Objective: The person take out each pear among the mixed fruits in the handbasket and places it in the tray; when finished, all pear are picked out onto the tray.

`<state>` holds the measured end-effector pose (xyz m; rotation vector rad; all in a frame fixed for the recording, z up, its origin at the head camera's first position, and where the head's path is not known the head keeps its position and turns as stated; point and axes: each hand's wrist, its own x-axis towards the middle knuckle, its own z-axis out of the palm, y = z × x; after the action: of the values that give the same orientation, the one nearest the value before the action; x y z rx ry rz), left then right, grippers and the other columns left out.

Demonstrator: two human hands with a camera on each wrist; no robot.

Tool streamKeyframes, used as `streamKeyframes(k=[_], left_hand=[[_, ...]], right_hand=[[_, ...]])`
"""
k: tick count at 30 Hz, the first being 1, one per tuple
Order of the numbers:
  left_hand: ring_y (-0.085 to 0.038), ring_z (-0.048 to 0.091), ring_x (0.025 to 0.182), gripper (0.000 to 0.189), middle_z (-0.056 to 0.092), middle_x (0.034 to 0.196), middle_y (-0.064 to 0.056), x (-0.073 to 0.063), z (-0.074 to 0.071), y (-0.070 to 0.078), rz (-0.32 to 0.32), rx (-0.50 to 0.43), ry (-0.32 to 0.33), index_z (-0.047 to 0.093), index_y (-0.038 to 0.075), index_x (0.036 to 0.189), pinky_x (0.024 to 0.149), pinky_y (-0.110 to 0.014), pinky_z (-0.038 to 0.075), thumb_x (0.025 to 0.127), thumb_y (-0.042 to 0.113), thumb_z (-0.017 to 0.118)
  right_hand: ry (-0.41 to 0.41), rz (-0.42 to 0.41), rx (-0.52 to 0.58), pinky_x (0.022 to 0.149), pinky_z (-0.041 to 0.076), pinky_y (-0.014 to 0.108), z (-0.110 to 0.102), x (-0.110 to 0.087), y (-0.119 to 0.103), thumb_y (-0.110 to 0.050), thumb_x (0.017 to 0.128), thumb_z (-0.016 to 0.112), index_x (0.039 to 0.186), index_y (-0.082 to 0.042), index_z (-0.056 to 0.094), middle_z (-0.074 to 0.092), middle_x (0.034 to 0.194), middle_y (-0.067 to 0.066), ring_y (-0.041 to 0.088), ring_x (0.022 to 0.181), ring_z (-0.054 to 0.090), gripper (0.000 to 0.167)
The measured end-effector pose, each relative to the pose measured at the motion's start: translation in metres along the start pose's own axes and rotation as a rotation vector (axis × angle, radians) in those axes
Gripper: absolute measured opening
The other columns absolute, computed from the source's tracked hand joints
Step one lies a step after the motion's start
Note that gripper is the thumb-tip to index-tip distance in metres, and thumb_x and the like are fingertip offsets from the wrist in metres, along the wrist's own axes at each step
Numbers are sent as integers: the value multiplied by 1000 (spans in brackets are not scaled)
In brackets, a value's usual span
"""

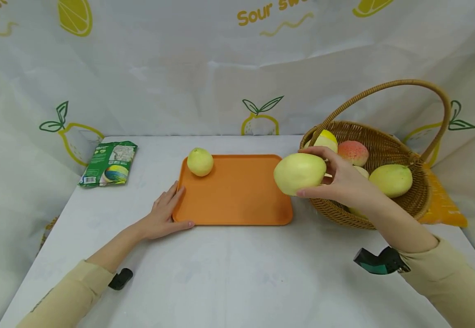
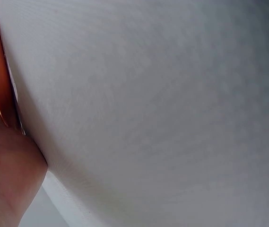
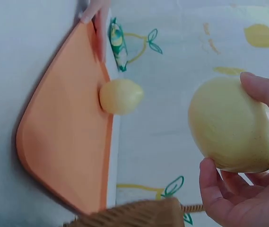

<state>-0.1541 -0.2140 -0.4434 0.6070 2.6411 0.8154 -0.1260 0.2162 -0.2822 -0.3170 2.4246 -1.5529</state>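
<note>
In the head view my right hand (image 1: pixel 335 175) grips a large pale yellow-green oval fruit (image 1: pixel 299 174), raised between the orange tray (image 1: pixel 237 196) and the wicker basket (image 1: pixel 339 214). The right wrist view shows thumb and fingers on opposite sides of this oval fruit (image 3: pixel 233 125), with a small dark stem at its lower end. Around the tray's near left corner rests my left hand (image 1: pixel 164 214), fingers extended along the left side and thumb at the front edge. A smaller pale yellow-green fruit (image 1: pixel 200 162) sits at the tray's far left corner.
Inside the basket lie a pink-red peach (image 1: pixel 353 153), a yellow-green fruit (image 1: pixel 392 180) and others, under a tall arched handle (image 1: pixel 409 83). An orange packet (image 1: pixel 444 205) is behind the basket's right side. At the table's far left lies a green packet (image 1: pixel 110 164).
</note>
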Motion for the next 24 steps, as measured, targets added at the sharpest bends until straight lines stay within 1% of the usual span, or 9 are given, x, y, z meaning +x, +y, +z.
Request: streamKeyframes(k=[6,12,16,20,24], left_hand=[[-40,-10,146,105,-13,162,-10,0,0,-1,0,-17,-5,4,11,158,112,-61,-5,86,56,66],[-41,-9,146,105,-12,162,-10,-1,-1,1,-4,-18,0,4,11,158,112,-61,-5,86,56,66],[-40,-9,146,105,-12,162,-10,-1,-1,2,-2,-7,3,5,10,158,113,-61,-5,86,56,66],[-40,-9,146,105,-12,162,-11,-1,-2,2,-1,-1,2,5,9,158,113,-60,-5,86,56,66],[-40,-8,146,105,-12,162,-11,-1,-2,3,-2,0,3,5,9,158,113,-60,-5,86,56,66]], right_hand=[[-27,13,12,87,52,26,19,13,1,-22,77,85,143,-19,38,46,136,5,25,115,53,81],[-35,-7,41,87,52,30,36,26,7,-18,75,86,142,-16,39,45,135,6,26,115,52,81],[-38,-4,61,92,50,37,46,33,11,-18,74,86,142,-16,40,43,138,4,26,119,49,82],[-34,-9,37,95,46,43,57,40,16,-23,74,86,142,-17,40,45,137,4,25,121,48,83],[-22,2,1,92,44,44,67,49,22,-29,72,87,141,-20,41,49,133,6,26,118,48,84]])
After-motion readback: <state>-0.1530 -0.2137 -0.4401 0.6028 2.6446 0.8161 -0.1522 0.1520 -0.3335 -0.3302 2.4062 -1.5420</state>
